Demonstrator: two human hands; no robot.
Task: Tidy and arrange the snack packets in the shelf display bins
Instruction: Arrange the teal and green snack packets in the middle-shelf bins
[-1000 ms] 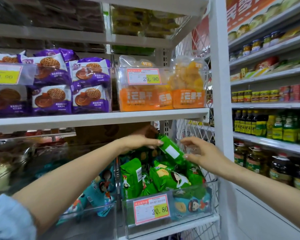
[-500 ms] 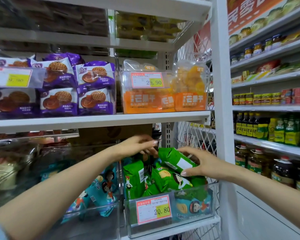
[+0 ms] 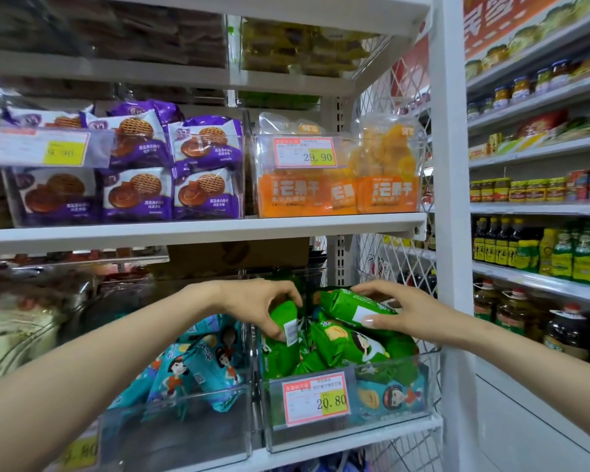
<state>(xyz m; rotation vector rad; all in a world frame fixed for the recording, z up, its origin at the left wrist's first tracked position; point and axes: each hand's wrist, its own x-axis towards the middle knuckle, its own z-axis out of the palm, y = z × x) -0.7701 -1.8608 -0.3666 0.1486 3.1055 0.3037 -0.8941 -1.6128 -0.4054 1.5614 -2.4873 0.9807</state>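
Left hand (image 3: 261, 306): fingers curled round top of upright packet (image 3: 280, 349), green, long axis vertical, at left wall of bin (image 3: 355, 434).
Right hand (image 3: 401, 311): fingers over, thumb under top packet (image 3: 346, 304), pinching it. Packet green, lying across pile, long axis left-right, right end slightly lower, white label facing camera.
Both packets in right-hand clear bin on lower shelf, on other green packets (image 3: 348, 345).
Price tag (image 3: 315, 398) on bin front.
Teal packets (image 3: 201, 366) in bin just left.
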